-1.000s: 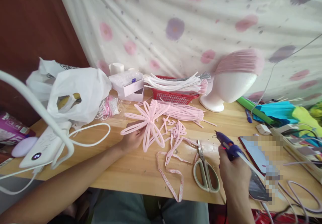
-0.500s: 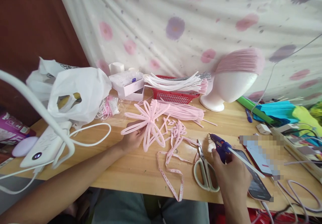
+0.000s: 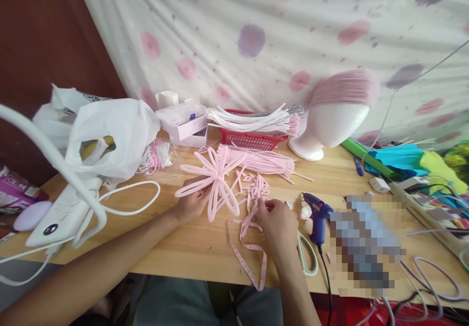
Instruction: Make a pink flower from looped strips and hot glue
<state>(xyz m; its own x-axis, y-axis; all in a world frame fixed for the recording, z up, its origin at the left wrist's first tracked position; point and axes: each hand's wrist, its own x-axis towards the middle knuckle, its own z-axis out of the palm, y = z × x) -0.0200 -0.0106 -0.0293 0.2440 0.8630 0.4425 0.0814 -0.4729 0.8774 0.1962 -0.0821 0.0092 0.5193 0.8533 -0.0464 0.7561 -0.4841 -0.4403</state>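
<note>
My left hand (image 3: 193, 200) is closed around the underside of a pink flower of looped pipe cleaners (image 3: 219, 177), its petals spread upward. My right hand (image 3: 277, 218) is over the pink tape measure's upper end, fingertips pinched at a small heap of pink pipe-cleaner loops (image 3: 259, 185). Whether a loop is between those fingers is hidden. A blue glue gun (image 3: 317, 213) rests to the right of that hand, nozzle pointing left. Scissors (image 3: 307, 255) lie partly covered by the right hand and wrist. The pink tape measure (image 3: 263, 267) curls toward the table's front edge.
A bundle of pink pipe cleaners (image 3: 258, 160) lies before a red basket (image 3: 249, 139) of white ones. Behind stand a white foam head (image 3: 339, 123) and a plastic bag (image 3: 120, 121). A white power bank (image 3: 62, 216) and cables occupy the left; the glue gun cord (image 3: 327, 277) hangs over the front edge.
My right hand has let go of the glue gun and moved left to the pink loops, now covering part of the scissors. My left hand still holds the flower in nearly the same place.
</note>
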